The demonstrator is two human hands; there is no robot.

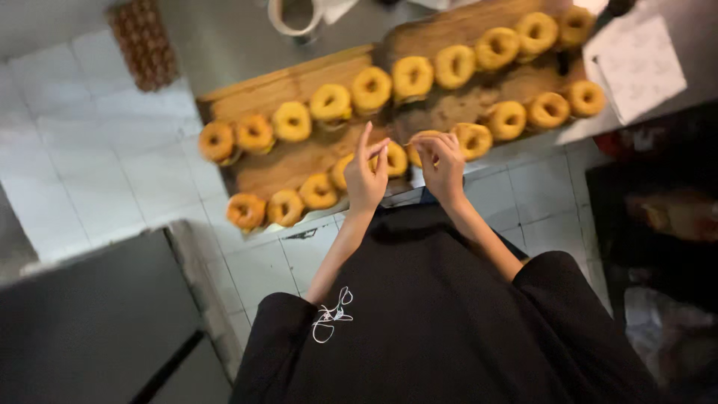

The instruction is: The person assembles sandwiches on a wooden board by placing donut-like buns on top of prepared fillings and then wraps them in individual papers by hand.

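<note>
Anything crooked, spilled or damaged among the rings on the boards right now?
Nothing stands out. The yellow dough rings sit in fairly even rows on the wooden boards, with no spill visible. The left hand is open above the front row; the right hand pinches a thin stick. Motion blur hides fine damage.

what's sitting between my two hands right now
In the head view, one yellow ring-shaped pastry on the wooden board shows between the left hand and the right hand; a thin stick reaches out from the right fingers.
</note>
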